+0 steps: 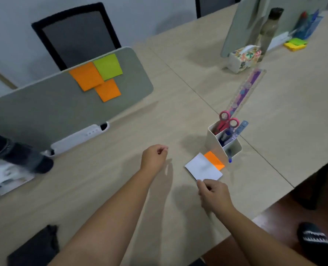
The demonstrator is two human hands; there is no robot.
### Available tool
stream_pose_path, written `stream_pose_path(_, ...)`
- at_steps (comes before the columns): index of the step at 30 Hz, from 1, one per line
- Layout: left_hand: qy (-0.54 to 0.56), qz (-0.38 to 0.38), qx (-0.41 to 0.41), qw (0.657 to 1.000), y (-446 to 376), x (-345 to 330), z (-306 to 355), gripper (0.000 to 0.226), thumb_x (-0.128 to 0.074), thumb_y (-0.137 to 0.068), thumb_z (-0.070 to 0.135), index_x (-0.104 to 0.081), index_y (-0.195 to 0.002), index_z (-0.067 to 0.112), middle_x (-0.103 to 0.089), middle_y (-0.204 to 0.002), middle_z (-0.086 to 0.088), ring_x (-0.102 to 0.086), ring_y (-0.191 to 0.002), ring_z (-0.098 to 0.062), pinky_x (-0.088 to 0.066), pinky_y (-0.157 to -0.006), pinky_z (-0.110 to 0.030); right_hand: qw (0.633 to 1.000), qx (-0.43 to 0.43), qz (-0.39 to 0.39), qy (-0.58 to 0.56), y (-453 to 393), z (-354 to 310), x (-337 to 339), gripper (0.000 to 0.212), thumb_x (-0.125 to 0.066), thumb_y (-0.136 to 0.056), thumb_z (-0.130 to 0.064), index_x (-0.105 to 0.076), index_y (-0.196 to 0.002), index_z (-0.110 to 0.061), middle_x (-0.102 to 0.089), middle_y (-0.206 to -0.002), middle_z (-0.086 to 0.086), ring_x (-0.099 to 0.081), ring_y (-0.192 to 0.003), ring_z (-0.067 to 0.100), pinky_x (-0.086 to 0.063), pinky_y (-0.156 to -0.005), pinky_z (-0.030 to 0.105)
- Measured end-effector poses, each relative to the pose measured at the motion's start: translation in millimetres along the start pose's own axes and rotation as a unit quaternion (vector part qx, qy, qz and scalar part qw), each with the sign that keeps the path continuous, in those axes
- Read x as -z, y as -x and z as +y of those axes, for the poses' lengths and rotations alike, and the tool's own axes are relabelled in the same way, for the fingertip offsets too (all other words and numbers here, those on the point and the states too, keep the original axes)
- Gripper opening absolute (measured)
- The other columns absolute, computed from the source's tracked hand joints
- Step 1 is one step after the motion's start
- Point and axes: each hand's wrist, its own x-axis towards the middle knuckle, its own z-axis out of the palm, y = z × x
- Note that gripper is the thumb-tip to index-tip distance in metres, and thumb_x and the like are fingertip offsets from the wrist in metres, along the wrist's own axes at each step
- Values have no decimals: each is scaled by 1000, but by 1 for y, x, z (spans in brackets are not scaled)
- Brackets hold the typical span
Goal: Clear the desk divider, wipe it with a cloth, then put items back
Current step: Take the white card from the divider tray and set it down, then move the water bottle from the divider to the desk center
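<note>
Right hand [213, 194] pinches white note [203, 167] (left hand [154, 156] curled).

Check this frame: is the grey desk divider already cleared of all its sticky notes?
No: the grey desk divider holds two orange sticky notes and one green sticky note.

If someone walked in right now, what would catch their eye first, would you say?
Probably the three bright sticky notes, two orange and one green, stuck on the grey divider. Next, the right hand pinching a white paper beside the pen holder with pink scissors.
</note>
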Motion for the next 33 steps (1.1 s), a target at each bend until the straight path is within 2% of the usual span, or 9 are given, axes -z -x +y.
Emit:
stream_pose_path(7, 50, 143, 88, 985, 39, 114, -64, 19, -61, -87, 16, -76, -99, 17, -75, -99, 0, -65, -89, -11, -46, -84, -18, 986, 85, -140, 23, -17, -71, -85, 36, -57, -91, -24, -66, -60, -9, -64, -56, 1, -55, -46, 5, -45, -54, 26)
stream_pose_path(10, 67, 196, 126, 970, 68, 160, -102, 18, -62, -87, 16, -76, -98, 17, -75, -101, -1, -68, -93, -14, -50, -88, -24, 971, 99, -207, 61, -20, -89, -137, 36, -53, -93, -27, -69, -64, -13, -66, -58, 5, -56, -47, 12, -47, -56, 30)
stream_pose_path(13, 60, 242, 162, 955, 102, 202, -140, 18, -61, -88, 16, -75, -100, 16, -74, -103, 0, -64, -90, -10, -48, -86, -21, 948, 112, -281, 103, -13, -105, -192, 35, -50, -95, -30, -71, -72, -14, -68, -65, 8, -60, -55, 22, -49, -62, 35)
stream_pose_path(16, 80, 283, 201, 934, 127, 237, -172, 20, -61, -88, 16, -74, -102, 16, -73, -105, 0, -64, -93, -13, -47, -88, -23, 921, 149, -328, 146, -1, -125, -240, 25, -53, -92, -28, -71, -79, -17, -70, -72, 7, -63, -63, 23, -52, -67, 37)
stream_pose_path(20, 89, 299, 240, 919, 144, 280, -208, 21, -62, -87, 18, -73, -105, 18, -72, -106, -1, -65, -98, -17, -44, -87, -21, 895, 231, -334, 184, 10, -160, -304, 12, -62, -86, -25, -68, -76, -23, -70, -78, 0, -66, -77, 23, -54, -78, 36)
stream_pose_path(22, 95, 297, 247, 917, 144, 297, -217, 22, -63, -87, 20, -72, -107, 18, -71, -106, 0, -64, -99, -16, -42, -85, -18, 889, 256, -323, 200, 12, -177, -326, 7, -63, -85, -21, -70, -88, -21, -69, -86, 1, -63, -81, 21, -48, -78, 29)
stream_pose_path(25, 101, 299, 236, 919, 129, 332, -233, 24, -65, -87, 23, -70, -109, 16, -69, -108, -1, -62, -98, -14, -41, -85, -19, 883, 290, -304, 211, 14, -208, -371, 20, -63, -84, -17, -69, -103, -16, -65, -90, 1, -57, -82, 17, -41, -76, 23)
stream_pose_path(29, 109, 287, 197, 931, 100, 372, -240, 30, -66, -87, 23, -68, -115, 13, -69, -111, 0, -61, -96, -10, -40, -81, -14, 881, 307, -289, 214, 13, -240, -416, 24, -64, -83, -16, -67, -107, -15, -67, -93, 2, -58, -82, 17, -42, -72, 25)
stream_pose_path(33, 125, 269, 179, 938, 67, 395, -243, 35, -68, -86, 26, -64, -119, 16, -66, -114, 2, -59, -93, -10, -42, -79, -19, 892, 298, -256, 223, 9, -250, -447, 26, -65, -81, -21, -65, -107, -17, -68, -98, 4, -62, -87, 22, -50, -74, 31)
